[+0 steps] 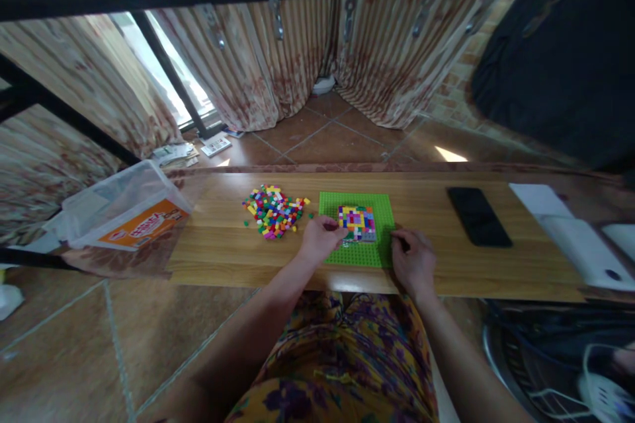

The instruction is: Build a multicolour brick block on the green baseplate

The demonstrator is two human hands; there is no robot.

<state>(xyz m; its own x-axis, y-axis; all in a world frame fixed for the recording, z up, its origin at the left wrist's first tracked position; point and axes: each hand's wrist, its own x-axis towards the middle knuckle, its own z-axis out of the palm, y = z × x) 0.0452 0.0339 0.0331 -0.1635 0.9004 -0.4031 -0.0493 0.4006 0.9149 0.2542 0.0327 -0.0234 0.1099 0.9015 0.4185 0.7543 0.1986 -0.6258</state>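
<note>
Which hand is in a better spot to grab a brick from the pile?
Probably the left hand: it's at the edge of the green plate nearest the brick pile. The right hand is at the opposite edge, with the brick build in between.

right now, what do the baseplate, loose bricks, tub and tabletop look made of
Green baseplate: probably molded plastic, fairly matte, covered in regular studs.
Loose bricks: likely plastic, being small, blocky and solidly colored; gloss unclear.
Tub: probably translucent plastic; its walls look see-through.
Tabletop: wood or wood-look laminate, with streaky grain and a slight sheen.
</note>
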